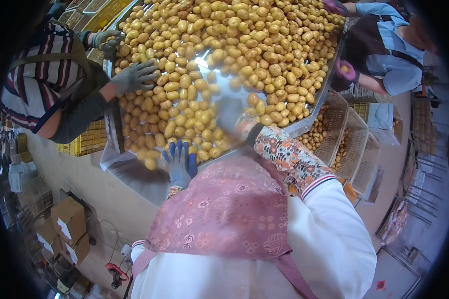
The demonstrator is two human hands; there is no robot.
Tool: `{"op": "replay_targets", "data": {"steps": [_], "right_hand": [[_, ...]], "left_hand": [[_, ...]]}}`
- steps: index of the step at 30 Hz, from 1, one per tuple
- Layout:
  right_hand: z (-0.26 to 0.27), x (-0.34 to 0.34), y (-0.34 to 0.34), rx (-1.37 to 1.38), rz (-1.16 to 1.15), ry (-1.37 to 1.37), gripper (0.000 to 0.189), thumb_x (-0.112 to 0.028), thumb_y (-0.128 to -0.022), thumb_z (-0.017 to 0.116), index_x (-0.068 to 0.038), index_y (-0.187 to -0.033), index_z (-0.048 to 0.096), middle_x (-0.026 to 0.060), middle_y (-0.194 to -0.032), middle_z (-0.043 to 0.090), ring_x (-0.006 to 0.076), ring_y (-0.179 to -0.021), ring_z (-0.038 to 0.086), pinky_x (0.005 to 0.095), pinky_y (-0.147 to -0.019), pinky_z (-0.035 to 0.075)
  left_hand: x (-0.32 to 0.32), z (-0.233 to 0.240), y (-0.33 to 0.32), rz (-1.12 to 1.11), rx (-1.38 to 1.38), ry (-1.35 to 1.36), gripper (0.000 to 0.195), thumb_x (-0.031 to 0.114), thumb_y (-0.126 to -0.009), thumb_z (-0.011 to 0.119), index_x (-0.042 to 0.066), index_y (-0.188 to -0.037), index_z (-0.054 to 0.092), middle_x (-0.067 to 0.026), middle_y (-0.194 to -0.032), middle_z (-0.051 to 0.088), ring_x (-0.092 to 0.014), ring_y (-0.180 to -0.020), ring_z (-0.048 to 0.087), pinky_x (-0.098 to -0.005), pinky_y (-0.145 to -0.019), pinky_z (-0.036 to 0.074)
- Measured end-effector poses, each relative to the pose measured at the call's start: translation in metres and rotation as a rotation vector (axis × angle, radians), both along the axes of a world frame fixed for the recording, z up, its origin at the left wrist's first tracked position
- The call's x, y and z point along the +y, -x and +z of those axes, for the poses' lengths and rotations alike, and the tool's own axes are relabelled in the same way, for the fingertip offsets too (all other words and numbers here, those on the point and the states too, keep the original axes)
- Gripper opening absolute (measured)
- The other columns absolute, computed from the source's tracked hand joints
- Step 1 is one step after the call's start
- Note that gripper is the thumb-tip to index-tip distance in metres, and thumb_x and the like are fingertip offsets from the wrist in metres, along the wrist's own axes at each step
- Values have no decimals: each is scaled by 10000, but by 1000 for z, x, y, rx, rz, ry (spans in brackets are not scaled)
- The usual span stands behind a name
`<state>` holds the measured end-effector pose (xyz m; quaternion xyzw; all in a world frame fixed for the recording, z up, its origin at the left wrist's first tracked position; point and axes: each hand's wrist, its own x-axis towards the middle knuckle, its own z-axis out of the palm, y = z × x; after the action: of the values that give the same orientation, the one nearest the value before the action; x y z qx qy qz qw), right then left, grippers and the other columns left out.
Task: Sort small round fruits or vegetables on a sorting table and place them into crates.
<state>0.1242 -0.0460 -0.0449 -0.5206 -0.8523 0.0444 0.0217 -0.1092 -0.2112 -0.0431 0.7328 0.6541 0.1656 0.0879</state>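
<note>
A metal-rimmed sorting table point(299, 129) in front of me bears a heap of small yellow potatoes point(243, 22). My left hand point(179, 162), in a grey glove with blue fingers, lies at the near edge with its fingers spread. Its fingertips touch or nearly touch the closest potatoes, and I see nothing in its grasp. Farther right, my right hand point(230, 110) is a grey blur over a bare patch of the tabletop, beside loose potatoes. Whether it holds one cannot be made out. A flowered sleeve covers my right forearm.
At the left, a person's grey-gloved hands point(134, 76) reach into the potatoes. Across on the right, another person's pink-gloved hand point(346, 71) holds a potato. Plastic crates point(333, 130), some with potatoes, stand right of the table; a yellow crate point(84, 140) and cardboard boxes point(69, 220) are left.
</note>
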Motion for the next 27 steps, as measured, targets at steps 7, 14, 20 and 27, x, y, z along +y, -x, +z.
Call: {"op": "replay_targets", "data": {"steps": [7,14,20,27], "right_hand": [[18,-10,1,-157,33,155,298,-170,-779,685,-58,-1050,637,144,-1016,652,291,-860,659,435,-688,502],[75,-18,-60,1069,-485,1232,401,-370,-981,603,-148,-1313,565,111,-1281,608,239,-1072,633,367,-876,516],[134,-59,-109,2367,-422,1206,523,-522,-990,495,-137,-1338,559,127,-1323,589,246,-1256,530,493,-961,500],[107,-23,-179,1401,-722,519,376,-447,-968,574,-111,-1116,655,88,-1132,685,162,-937,652,266,-690,520]], "left_hand": [[2,0,-1,-19,-12,-13,506,275,-928,572,108,-1404,530,-124,-1463,491,-365,-1425,352,-622,-1170,156],[1,-5,-1,-8,1,0,511,260,-923,579,107,-1407,519,-129,-1448,501,-372,-1426,346,-625,-1172,148],[3,5,-2,-4,-25,14,497,250,-923,582,104,-1395,523,-135,-1448,496,-374,-1430,338,-626,-1171,143],[2,3,-3,-7,-8,0,486,241,-921,587,116,-1387,531,-118,-1448,501,-370,-1427,345,-625,-1165,159]]}}
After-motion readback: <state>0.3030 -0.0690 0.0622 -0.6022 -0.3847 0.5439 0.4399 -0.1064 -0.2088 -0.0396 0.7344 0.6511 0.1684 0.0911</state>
